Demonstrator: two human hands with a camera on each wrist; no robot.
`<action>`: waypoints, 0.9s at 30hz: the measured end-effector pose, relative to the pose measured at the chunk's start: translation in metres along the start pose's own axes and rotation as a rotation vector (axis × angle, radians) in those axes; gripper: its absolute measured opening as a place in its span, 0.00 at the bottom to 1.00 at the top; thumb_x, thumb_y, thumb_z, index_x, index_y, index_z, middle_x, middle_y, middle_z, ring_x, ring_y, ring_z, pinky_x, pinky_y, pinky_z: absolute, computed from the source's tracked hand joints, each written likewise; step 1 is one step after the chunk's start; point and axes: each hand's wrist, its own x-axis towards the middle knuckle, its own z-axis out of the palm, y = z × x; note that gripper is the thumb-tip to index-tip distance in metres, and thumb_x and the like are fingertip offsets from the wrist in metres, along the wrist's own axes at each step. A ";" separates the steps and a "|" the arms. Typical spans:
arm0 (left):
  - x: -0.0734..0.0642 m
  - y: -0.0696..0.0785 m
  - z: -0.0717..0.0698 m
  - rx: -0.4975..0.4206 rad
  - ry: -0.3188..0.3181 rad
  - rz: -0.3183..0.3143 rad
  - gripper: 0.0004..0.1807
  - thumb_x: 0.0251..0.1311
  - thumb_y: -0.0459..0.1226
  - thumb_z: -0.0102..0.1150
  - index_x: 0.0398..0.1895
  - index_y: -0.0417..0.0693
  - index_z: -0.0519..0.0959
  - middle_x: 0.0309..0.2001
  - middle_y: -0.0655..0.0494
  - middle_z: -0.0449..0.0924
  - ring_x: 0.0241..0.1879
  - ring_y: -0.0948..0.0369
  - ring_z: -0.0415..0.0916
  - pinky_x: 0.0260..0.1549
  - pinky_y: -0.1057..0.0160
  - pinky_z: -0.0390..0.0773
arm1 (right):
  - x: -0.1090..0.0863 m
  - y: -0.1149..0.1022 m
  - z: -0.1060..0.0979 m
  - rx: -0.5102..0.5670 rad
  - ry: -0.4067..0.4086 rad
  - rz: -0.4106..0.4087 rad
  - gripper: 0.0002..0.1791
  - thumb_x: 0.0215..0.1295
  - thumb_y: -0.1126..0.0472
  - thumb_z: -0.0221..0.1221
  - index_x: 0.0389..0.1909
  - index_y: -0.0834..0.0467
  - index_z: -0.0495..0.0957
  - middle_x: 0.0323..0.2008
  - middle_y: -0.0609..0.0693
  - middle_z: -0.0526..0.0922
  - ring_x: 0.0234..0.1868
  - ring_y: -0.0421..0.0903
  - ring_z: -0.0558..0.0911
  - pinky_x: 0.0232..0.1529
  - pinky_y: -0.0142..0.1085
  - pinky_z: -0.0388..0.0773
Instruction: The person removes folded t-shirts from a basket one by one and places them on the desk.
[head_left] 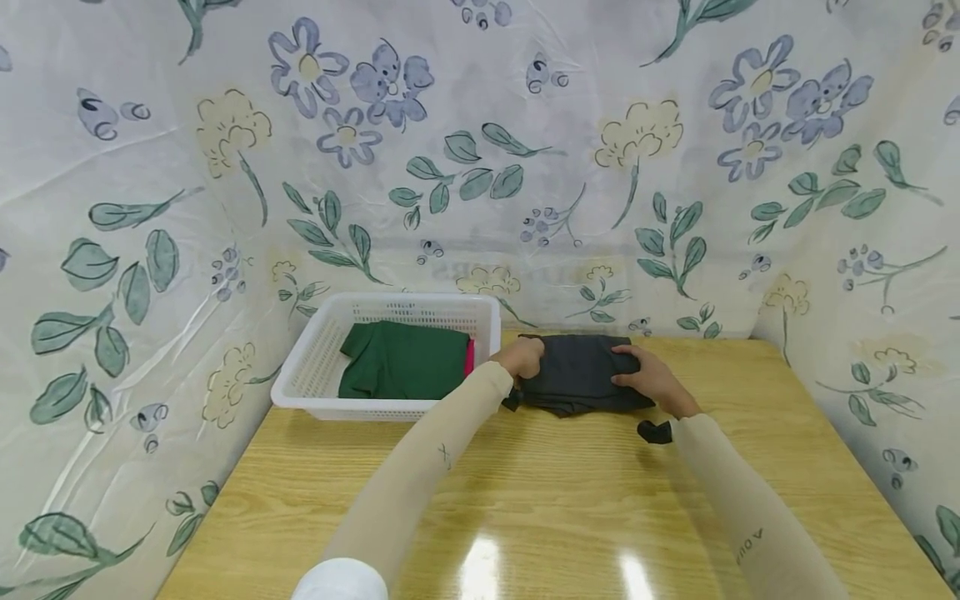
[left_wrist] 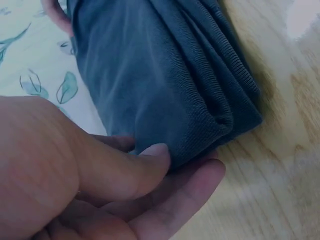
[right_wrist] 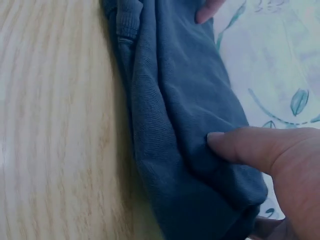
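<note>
A dark, dusky-blue garment (head_left: 585, 373) lies folded into a flat bundle at the back of the table, just right of the basket. My left hand (head_left: 522, 357) pinches its left end; in the left wrist view the thumb (left_wrist: 157, 152) is on top and the fingers reach below the cloth. At the opposite end, my right hand (head_left: 651, 379) grips the bundle, its thumb (right_wrist: 225, 144) pressing into the upper layer and other fingers partly hidden beneath. Stacked folds and a ribbed edge (left_wrist: 230, 57) show along the near side.
The white perforated basket (head_left: 296, 402) stands at the back left, holding a folded dark green garment (head_left: 408, 362) with a strip of red cloth (head_left: 469, 357) beside it. Floral sheeting (head_left: 555, 167) hangs behind and on both sides of the wooden table (head_left: 555, 483).
</note>
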 end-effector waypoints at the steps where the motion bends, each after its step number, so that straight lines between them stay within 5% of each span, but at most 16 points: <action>1: -0.002 0.000 -0.001 -0.001 0.010 -0.001 0.29 0.72 0.21 0.43 0.75 0.39 0.67 0.74 0.41 0.66 0.22 0.55 0.81 0.14 0.66 0.75 | 0.000 -0.001 -0.001 -0.004 -0.002 -0.001 0.36 0.73 0.60 0.62 0.78 0.58 0.61 0.80 0.67 0.45 0.77 0.71 0.50 0.71 0.66 0.56; 4: -0.008 0.000 -0.002 -0.010 0.031 0.020 0.25 0.72 0.23 0.49 0.70 0.38 0.72 0.68 0.41 0.72 0.21 0.58 0.75 0.15 0.66 0.73 | -0.004 -0.003 -0.006 -0.004 0.001 -0.001 0.33 0.76 0.56 0.59 0.77 0.60 0.62 0.79 0.69 0.48 0.76 0.71 0.54 0.70 0.65 0.59; 9: -0.017 0.002 -0.007 -0.001 0.088 0.108 0.16 0.72 0.32 0.60 0.59 0.36 0.77 0.51 0.41 0.81 0.30 0.53 0.83 0.26 0.63 0.81 | -0.013 -0.007 -0.019 0.042 0.041 -0.004 0.31 0.80 0.54 0.54 0.75 0.64 0.62 0.76 0.72 0.55 0.74 0.70 0.59 0.69 0.63 0.62; 12: -0.021 -0.001 -0.011 -0.084 0.100 0.150 0.11 0.73 0.34 0.60 0.53 0.37 0.79 0.43 0.44 0.82 0.32 0.50 0.84 0.31 0.60 0.83 | -0.019 -0.011 -0.025 0.068 0.053 -0.016 0.31 0.81 0.55 0.52 0.76 0.65 0.60 0.74 0.73 0.58 0.73 0.70 0.62 0.68 0.62 0.64; 17: -0.029 -0.006 -0.019 -0.192 0.111 0.239 0.12 0.75 0.36 0.58 0.54 0.37 0.82 0.50 0.43 0.82 0.40 0.45 0.85 0.36 0.55 0.86 | -0.024 -0.017 -0.032 0.087 0.072 -0.026 0.30 0.82 0.55 0.51 0.77 0.64 0.60 0.73 0.71 0.63 0.71 0.68 0.67 0.67 0.62 0.66; 21: -0.034 -0.008 -0.024 -0.205 0.118 0.286 0.12 0.75 0.37 0.57 0.50 0.39 0.85 0.45 0.39 0.83 0.34 0.48 0.85 0.35 0.53 0.86 | -0.026 -0.022 -0.032 0.108 0.065 -0.047 0.30 0.82 0.55 0.51 0.77 0.64 0.60 0.73 0.70 0.63 0.70 0.67 0.68 0.68 0.61 0.67; 27: -0.042 -0.014 -0.031 -0.326 0.103 0.345 0.13 0.76 0.35 0.54 0.52 0.35 0.82 0.46 0.30 0.82 0.41 0.38 0.83 0.42 0.42 0.84 | -0.029 -0.034 -0.029 0.094 0.056 -0.108 0.30 0.81 0.53 0.54 0.76 0.63 0.63 0.72 0.69 0.65 0.68 0.67 0.70 0.65 0.60 0.70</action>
